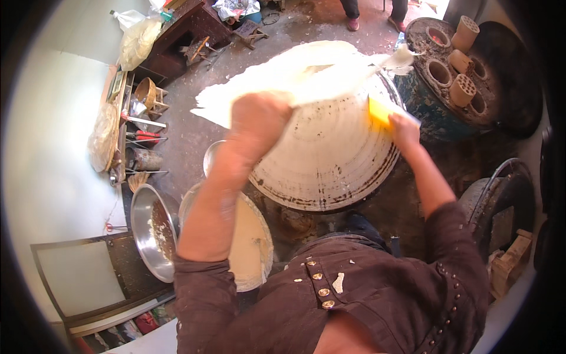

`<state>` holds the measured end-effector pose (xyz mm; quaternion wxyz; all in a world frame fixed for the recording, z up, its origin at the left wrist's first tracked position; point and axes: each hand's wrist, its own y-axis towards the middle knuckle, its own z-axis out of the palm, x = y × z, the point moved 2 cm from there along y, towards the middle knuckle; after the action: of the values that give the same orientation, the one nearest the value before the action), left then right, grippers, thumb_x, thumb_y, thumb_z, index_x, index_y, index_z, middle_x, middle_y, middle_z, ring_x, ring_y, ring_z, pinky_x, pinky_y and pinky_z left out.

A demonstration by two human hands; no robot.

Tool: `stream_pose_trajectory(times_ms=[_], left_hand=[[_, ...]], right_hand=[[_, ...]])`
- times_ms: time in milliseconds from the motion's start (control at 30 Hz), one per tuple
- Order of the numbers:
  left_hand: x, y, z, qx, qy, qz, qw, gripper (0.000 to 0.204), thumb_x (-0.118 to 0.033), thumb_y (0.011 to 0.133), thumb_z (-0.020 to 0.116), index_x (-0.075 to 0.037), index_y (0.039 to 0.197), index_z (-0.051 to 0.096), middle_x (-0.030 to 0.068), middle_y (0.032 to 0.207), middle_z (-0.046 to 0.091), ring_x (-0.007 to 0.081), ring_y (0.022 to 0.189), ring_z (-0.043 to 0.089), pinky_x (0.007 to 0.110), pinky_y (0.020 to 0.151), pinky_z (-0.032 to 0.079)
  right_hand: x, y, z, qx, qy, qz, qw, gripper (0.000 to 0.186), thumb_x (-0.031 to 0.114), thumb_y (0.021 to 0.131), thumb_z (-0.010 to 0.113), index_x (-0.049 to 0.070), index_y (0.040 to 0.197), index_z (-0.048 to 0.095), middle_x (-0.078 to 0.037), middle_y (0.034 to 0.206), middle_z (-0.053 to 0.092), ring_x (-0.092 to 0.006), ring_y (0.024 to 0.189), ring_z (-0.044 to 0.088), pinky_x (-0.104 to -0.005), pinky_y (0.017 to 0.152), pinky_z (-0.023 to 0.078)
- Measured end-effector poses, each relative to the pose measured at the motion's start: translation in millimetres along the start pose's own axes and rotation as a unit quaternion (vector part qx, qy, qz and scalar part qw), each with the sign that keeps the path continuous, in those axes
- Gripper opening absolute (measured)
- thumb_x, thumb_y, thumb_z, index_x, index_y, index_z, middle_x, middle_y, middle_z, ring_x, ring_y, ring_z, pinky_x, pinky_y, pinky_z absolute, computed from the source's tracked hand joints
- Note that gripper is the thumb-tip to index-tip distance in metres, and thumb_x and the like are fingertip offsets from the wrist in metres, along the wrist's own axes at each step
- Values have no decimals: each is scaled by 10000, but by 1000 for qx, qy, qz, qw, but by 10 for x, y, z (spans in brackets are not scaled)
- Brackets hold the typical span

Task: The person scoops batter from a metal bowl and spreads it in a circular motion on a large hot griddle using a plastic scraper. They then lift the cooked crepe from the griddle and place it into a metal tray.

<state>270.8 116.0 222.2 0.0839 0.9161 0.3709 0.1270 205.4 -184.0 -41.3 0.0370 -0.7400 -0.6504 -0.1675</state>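
Round griddle (324, 153), worn pale with dark scorch marks near its rim; its far edge is covered and its underside is lost in shadow. Thin pale sheet (336, 62), ragged in outline, extending over the griddle's far edge and past its far left edge; overexposure erases most surface detail, and its boundary beside the hand is hard to make out. Blue-green drum (425, 121), standing off the griddle's far right edge, its lower part dark. Another person's legs (350, 7), well beyond the far edge, cut off above the shins. Basin of pale batter (269, 248), off the griddle's near left edge, partly hidden behind the left forearm. Steel bowl (138, 227), farther left, its contents too small to identify. Left hand (261, 121), above the griddle's left edge and blurred by motion; the fingers are curled together, clamped on the sheet's near edge, with their tips hidden. Right hand (404, 131), at the griddle's right edge; its fingers are clamped on a yellow scraper (380, 111), whose gripped part is covered and whose blade lies over the rim; contact with the surface cannot be told. Perforated cylinders (463, 90), upon the drum.
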Motion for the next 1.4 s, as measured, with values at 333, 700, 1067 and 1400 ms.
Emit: stream_pose_trajectory(times_ms=[333,700,1067,1400], left_hand=[[-1087,-1120,1195,174,-182,-10,968,124,-104,711,516,-112,706,640,102,736,631,253,705,624,364,562,489],[-1384,-1652,138,85,-416,-30,905,218,-218,713,509,-69,769,658,152,795,633,320,763,608,415,693,475],[-2,-2143,-605,-75,-478,-178,857,337,-277,645,711,16,798,646,102,702,636,153,617,575,303,581,454],[2162,-4357,-1115,-179,-670,-374,617,322,-275,783,593,1,948,603,108,907,633,234,822,605,363,700,480]], right_hand=[[859,-2849,-124,47,384,295,874,278,27,731,540,12,1006,577,-77,916,620,-174,794,599,-277,708,467],[794,-3626,93,-64,703,453,544,294,153,844,487,51,1120,484,-98,1050,562,-263,941,568,-406,784,485],[1599,-3268,-403,-7,778,347,525,361,188,853,524,16,1161,446,-101,1114,537,-227,1015,533,-345,862,432],[2883,-3211,-437,96,774,253,573,420,228,856,527,-9,1186,421,-109,1145,515,-229,1061,492,-330,915,388]])
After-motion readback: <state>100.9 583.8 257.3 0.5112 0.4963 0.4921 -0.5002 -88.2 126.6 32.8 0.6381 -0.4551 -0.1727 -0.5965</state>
